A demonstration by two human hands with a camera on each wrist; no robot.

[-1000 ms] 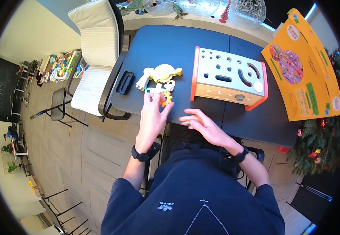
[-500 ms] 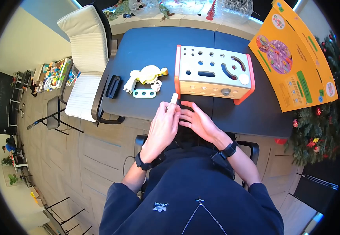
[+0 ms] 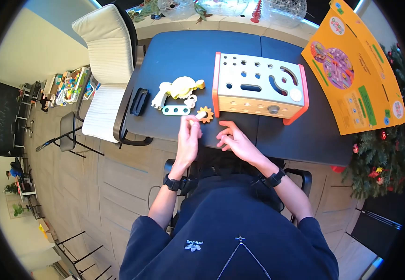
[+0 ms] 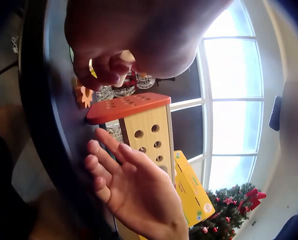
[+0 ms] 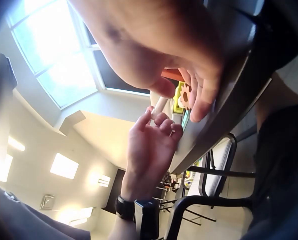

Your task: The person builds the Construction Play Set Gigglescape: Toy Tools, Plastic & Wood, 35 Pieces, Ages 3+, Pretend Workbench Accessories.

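My left hand [image 3: 188,140] is raised over the table's front edge and pinches a pale rod-shaped peg [image 3: 202,115] between thumb and fingers. In the head view the peg's tip overlaps an orange toothed gear [image 3: 207,117] on the table. To its right, my right hand [image 3: 235,141] holds nothing; its fingers are loosely bent, as the left wrist view also shows. Beyond the left hand lie a pale green strip with holes [image 3: 176,110], a small cream piece [image 3: 191,101] and a yellow and cream piece [image 3: 182,87].
A wooden toy workbench [image 3: 258,84] with a holed grey top and red ends stands right of the pieces. Farther right is a large orange box [image 3: 356,70]. A black tray-like item [image 3: 140,101] lies at the table's left edge, near a white cushioned chair [image 3: 107,102].
The gear lies farther right of the green strip than a second ago; it was out of sight half a second ago. My left hand has moved left with the peg, away from my right hand.
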